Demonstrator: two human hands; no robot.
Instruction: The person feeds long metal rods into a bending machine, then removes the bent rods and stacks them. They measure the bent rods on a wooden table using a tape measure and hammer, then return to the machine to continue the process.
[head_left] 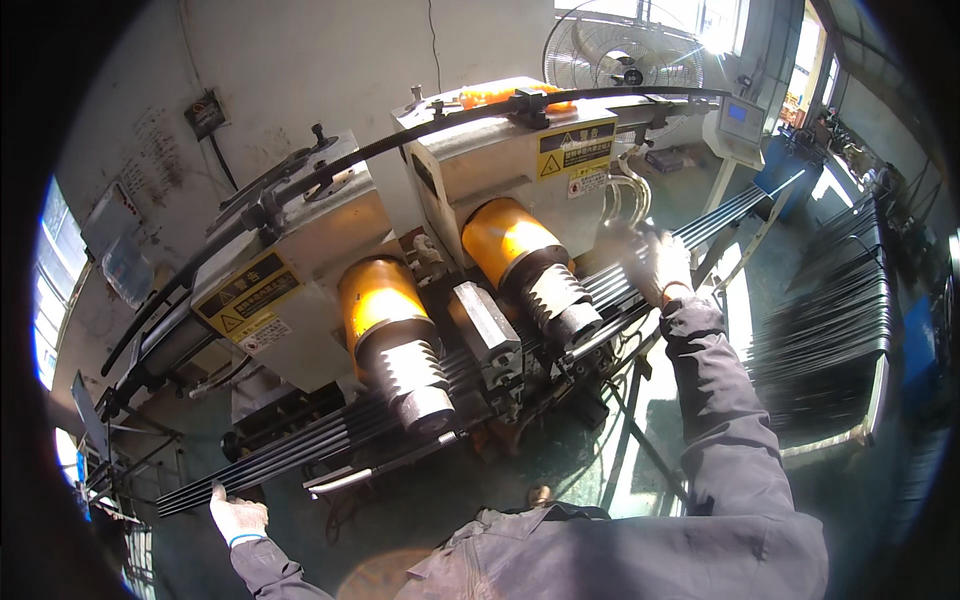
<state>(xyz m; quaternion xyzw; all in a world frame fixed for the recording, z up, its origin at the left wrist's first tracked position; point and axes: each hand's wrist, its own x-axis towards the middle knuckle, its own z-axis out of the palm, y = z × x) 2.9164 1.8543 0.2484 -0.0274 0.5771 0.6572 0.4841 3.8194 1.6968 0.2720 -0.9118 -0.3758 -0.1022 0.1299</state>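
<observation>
Several long thin dark metal rods [290, 452] lie side by side across the machine, slanting up from lower left to upper right. At their left end my left hand [240, 517], in a pale glove, grips them; the thumb shows at their near edge, the fingers are hidden beneath. Toward the right part of the rods, my right hand [662, 268] reaches over them, also gloved; its fingers are blurred and sunlit, so their grip is unclear. Between my hands the rods run beneath two yellow cylinders with dark ribbed ends, the left cylinder [380, 297] and the right cylinder [510, 238].
A grey metal block [482, 320] sits between the cylinders. A black ribbed hose [375, 148] arches over the machine housings. At right, a rack [825, 310] holds many dark rods. A control box [738, 120] and a large fan [625, 70] stand behind.
</observation>
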